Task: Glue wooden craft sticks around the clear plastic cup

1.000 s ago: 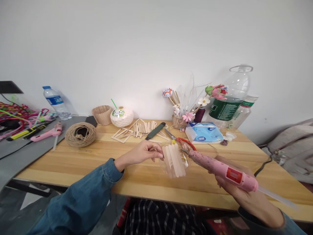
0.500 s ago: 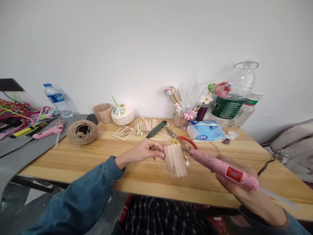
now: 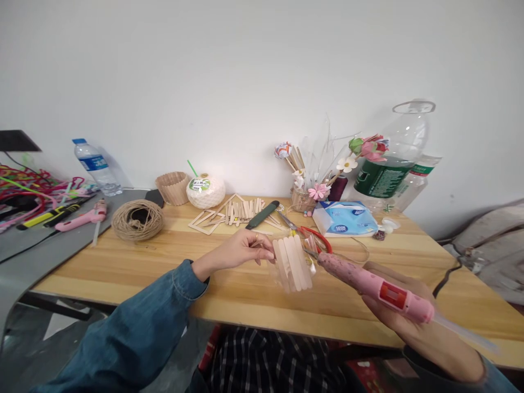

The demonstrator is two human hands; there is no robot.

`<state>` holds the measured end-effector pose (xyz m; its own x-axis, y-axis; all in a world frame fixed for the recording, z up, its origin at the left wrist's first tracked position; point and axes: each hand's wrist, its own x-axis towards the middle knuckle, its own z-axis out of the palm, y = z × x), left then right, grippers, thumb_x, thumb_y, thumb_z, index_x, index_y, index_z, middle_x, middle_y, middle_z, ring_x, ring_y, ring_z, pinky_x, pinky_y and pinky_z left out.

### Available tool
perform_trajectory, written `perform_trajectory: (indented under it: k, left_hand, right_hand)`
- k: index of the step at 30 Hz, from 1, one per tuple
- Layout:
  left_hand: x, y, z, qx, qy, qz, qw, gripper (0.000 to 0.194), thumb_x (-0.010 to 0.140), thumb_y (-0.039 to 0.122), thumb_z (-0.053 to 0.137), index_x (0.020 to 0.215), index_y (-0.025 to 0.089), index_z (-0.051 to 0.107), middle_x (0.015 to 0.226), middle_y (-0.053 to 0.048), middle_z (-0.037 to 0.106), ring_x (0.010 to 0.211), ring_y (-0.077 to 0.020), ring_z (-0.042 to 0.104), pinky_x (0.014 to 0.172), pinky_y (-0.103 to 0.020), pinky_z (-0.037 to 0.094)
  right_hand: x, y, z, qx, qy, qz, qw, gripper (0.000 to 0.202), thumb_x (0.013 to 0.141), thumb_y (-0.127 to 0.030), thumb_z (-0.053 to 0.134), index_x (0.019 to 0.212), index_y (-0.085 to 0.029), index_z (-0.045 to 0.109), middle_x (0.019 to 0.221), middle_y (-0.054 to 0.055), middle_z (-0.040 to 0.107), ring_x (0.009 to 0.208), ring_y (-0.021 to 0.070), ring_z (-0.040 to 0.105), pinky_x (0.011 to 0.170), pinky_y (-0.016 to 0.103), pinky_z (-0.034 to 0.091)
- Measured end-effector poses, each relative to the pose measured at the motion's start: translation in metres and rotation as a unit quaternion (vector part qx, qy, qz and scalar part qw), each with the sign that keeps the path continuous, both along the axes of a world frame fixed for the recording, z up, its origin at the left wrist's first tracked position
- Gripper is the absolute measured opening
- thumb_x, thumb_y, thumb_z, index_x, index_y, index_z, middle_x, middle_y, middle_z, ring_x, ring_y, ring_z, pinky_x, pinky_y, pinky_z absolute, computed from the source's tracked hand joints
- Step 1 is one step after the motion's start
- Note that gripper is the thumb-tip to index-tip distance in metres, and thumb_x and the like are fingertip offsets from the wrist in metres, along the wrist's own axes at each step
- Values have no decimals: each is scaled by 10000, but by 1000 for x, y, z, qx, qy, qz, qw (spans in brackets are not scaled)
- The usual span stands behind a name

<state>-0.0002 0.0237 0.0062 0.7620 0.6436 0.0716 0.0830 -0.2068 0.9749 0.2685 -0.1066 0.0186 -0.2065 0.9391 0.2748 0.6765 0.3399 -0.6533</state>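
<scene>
My left hand grips a small clear cup clad in wooden craft sticks by its left side, just above the wooden table. My right hand is wrapped around a pink hot glue gun. Its nozzle tip sits at the right edge of the stick-covered cup. A clear glue stick pokes out of the gun's back end.
Loose craft sticks, a green-handled knife, red scissors, a twine ball, a tissue pack, a flower vase and large bottles stand behind. A second pink glue gun lies at the left. A black cable trails right.
The cup and the glue gun have stayed together with only a slight shift. The view has drifted a little.
</scene>
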Motion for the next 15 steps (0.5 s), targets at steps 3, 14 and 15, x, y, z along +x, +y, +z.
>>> perform_trajectory:
  k: [3, 14, 15]
  left_hand:
    - [0, 0, 1, -10, -6, 7, 1000, 288, 697, 397, 711, 734, 115, 666, 705, -20, 643, 617, -82, 558, 593, -190, 485]
    - [-4, 4, 4, -14, -20, 39, 999, 382, 651, 468, 728, 737, 102, 655, 713, -46, 663, 626, -102, 596, 563, -198, 486]
    - [-5, 4, 5, -12, -18, 40, 999, 385, 651, 470, 727, 742, 102, 657, 711, -47, 665, 625, -103, 597, 563, -199, 485]
  right_hand:
    - [-1, 0, 3, 3, -12, -3, 1000, 372, 876, -347, 406, 1173, -294, 623, 698, 53, 646, 653, 209, 642, 575, 317, 550]
    - [-8, 0, 0, -112, 121, 65, 984, 542, 870, -329, 187, 1079, -177, 664, 744, 42, 675, 788, 146, 671, 533, 188, 422]
    - [-8, 0, 0, -130, 118, 80, 981, 539, 865, -332, 192, 1059, -189, 674, 744, 32, 677, 798, 138, 666, 535, 176, 409]
